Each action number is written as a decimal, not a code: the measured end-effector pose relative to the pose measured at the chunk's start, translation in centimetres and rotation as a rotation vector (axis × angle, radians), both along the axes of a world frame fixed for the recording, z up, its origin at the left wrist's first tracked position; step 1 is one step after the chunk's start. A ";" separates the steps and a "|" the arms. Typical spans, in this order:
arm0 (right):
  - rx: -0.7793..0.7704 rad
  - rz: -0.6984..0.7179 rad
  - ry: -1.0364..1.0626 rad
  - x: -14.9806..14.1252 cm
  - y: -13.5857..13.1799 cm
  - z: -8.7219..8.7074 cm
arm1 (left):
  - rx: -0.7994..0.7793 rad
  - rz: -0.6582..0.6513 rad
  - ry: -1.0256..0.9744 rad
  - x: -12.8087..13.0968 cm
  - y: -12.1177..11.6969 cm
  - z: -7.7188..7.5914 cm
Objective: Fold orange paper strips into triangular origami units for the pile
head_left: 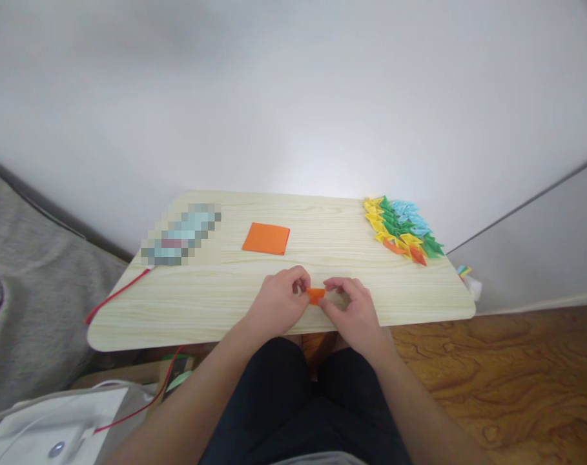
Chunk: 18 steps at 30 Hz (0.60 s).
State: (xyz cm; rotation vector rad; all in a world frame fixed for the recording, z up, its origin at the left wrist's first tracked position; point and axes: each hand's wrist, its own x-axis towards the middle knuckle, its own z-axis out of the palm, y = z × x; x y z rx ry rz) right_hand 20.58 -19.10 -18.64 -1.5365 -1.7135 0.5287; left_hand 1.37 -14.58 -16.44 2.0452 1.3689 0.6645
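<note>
A small folded piece of orange paper [315, 296] is between my two hands, near the front edge of the table. My left hand [282, 298] pinches its left end with thumb and forefinger, the other fingers curled. My right hand [352, 311] is at its right end, thumb on the lower right corner and forefinger bent by the upper corner. The fine folds are too small to make out. Behind the hands, a little to the left, lies a stack of square orange paper [266, 239].
At the table's [186, 316] back right lie rows of folded paper pieces [394, 223] in yellow, green, blue and orange. A blurred-out flat object [184, 236] lies at the left, with a red cable [116, 297] running off the edge. A white wall [293, 129] stands behind.
</note>
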 end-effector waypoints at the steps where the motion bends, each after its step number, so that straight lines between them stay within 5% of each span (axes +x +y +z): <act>1: 0.005 0.004 0.017 -0.1 -0.2 0.0 | -0.011 0.006 -0.041 0.0 0.0 0.0; 12: 0.136 0.054 -0.024 0.2 -0.1 -0.3 | 0.123 0.084 -0.127 0.9 -1.6 -0.6; 18: 0.205 0.069 -0.214 0.5 0.1 -0.4 | 0.246 -0.019 -0.031 0.6 -2.0 -0.4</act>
